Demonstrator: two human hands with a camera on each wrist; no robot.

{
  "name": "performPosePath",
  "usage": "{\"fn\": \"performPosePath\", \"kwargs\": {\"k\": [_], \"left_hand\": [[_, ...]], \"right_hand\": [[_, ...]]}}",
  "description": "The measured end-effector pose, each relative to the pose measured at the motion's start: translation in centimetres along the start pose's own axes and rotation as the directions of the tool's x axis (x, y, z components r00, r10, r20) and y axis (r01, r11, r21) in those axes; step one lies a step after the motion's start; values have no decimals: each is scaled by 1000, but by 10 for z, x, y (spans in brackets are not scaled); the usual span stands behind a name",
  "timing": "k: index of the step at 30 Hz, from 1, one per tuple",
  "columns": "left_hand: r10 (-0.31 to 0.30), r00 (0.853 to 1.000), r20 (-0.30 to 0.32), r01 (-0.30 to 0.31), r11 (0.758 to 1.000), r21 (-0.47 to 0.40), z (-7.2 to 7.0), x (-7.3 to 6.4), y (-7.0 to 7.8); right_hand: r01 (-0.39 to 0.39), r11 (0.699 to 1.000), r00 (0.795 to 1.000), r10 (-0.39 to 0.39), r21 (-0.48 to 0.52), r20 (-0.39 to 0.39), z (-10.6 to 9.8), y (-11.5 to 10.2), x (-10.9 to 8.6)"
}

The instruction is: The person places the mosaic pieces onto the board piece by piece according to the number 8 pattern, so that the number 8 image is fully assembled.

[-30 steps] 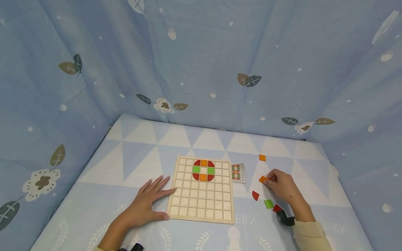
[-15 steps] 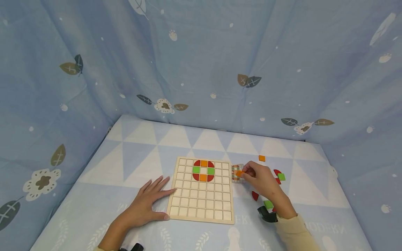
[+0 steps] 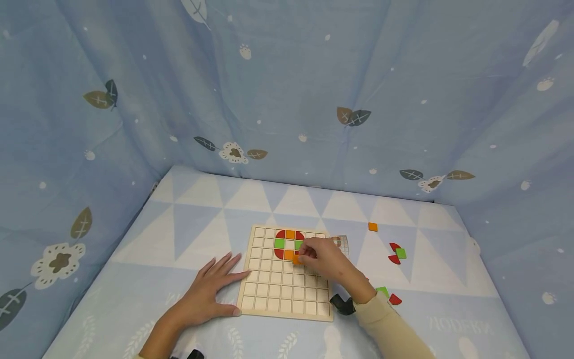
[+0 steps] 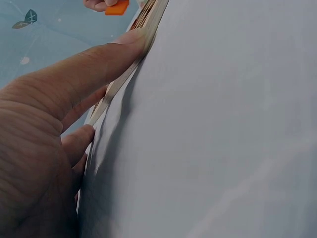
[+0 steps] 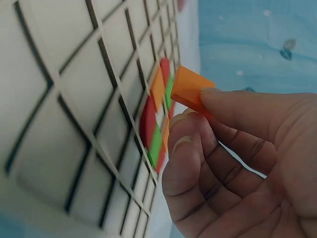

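Note:
My right hand [image 3: 326,259] pinches an orange square tile [image 5: 190,89] between thumb and fingers, close over the wooden grid board [image 3: 266,304]. On the board's far part, red quarter-circle tiles [image 3: 278,254], orange squares [image 3: 290,235] and green squares [image 3: 279,244] form a rounded ring around a bare cell. The right hand hides some of the ring's right side in the head view. My left hand [image 3: 208,294] lies with fingers spread at the board's left edge, thumb and index fingertips touching it. In the left wrist view the thumb [image 4: 94,62] presses along the board's side.
A small pattern card [image 3: 343,244] lies right of the board, partly behind the right hand. Farther right are loose pieces: an orange square [image 3: 372,227], green squares [image 3: 401,254] and red quarter circles [image 3: 395,299]. A blue patterned curtain [image 3: 287,89] stands behind the table.
My right hand has carried the orange tile leftward from the loose pieces, past the card, to over the board. The left hand has stayed at the board's edge.

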State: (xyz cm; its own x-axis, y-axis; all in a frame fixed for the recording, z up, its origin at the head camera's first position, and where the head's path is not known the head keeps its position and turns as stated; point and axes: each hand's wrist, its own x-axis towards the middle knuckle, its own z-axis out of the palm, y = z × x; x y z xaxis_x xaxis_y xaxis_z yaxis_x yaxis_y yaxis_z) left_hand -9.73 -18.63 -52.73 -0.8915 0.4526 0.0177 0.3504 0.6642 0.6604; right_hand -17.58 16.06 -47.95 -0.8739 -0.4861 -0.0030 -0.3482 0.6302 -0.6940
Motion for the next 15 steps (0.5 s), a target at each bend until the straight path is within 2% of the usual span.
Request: {"fn": "performPosePath", "kwargs": {"k": [8,15], "left_hand": [[16,1000,-9,-16,1000,2,0,-1,-1],[6,1000,-4,-6,1000,11,1,0,-1]], "right_hand": [[28,999,998,-27,-23,54,18,-1,8],[37,998,997,-34,-43,65,26,-1,10]]}}
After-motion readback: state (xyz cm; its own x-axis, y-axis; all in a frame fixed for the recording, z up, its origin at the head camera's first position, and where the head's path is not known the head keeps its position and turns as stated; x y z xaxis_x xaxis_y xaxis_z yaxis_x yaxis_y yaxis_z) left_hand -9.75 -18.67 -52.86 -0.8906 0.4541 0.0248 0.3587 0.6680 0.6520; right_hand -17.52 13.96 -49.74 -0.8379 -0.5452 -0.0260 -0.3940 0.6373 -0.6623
